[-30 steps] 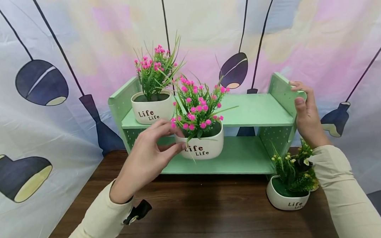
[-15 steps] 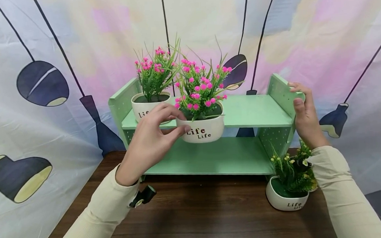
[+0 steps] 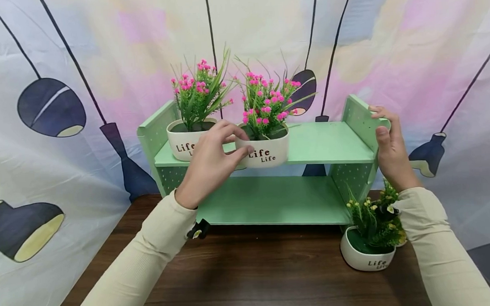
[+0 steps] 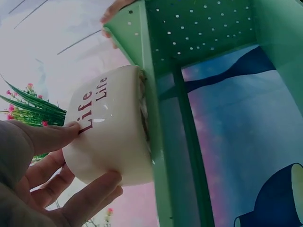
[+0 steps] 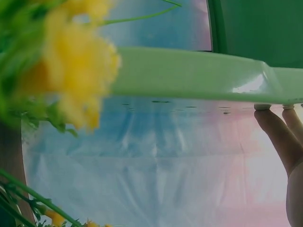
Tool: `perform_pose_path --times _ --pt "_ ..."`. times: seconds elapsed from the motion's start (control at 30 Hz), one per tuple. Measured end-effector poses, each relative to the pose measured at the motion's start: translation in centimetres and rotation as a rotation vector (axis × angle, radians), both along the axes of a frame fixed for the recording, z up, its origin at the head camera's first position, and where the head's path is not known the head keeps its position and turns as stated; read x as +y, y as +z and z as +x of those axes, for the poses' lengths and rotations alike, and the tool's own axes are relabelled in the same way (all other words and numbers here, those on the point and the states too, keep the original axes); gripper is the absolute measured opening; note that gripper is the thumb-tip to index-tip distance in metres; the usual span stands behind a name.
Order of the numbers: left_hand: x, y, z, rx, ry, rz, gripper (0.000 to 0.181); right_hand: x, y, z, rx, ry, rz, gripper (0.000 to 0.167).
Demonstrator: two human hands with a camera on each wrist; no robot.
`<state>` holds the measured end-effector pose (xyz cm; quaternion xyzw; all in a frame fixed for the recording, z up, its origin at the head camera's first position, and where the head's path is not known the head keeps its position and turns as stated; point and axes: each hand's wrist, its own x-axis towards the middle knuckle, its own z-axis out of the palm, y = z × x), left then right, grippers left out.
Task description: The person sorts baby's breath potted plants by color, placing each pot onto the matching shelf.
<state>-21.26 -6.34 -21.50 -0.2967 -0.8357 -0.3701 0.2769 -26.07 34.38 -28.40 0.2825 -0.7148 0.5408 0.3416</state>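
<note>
My left hand (image 3: 214, 159) pinches the left side of a white pot (image 3: 265, 153) of pink artificial flowers, marked "Life". The pot is at the front edge of the upper board of a green two-tier shelf (image 3: 331, 142). In the left wrist view its base is close against the board; I cannot tell whether it bears on it. A matching pink-flowered pot (image 3: 183, 144) stands on the upper board at left, partly behind my left hand. My right hand (image 3: 394, 153) holds the top of the shelf's right side panel (image 3: 360, 120); in the right wrist view fingertips touch its outer face.
A white pot (image 3: 366, 257) with yellow artificial flowers stands on the dark wooden table (image 3: 254, 271), right of the shelf and near my right forearm. Something pale partly shows behind it. A printed curtain (image 3: 113, 49) with lamp pictures hangs behind the shelf.
My left hand has raised the pink-flowered pot from in front of the lower tier to the upper board's edge, moving slightly right and away from me. My right hand stays on the side panel.
</note>
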Motion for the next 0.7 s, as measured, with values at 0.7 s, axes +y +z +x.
perform_pose_path --times 0.7 --pt "1.6 -1.6 -4.2 0.073 -0.007 0.062 0.019 -0.2 0.1 0.3 -0.016 -0.008 -0.023 0.038"
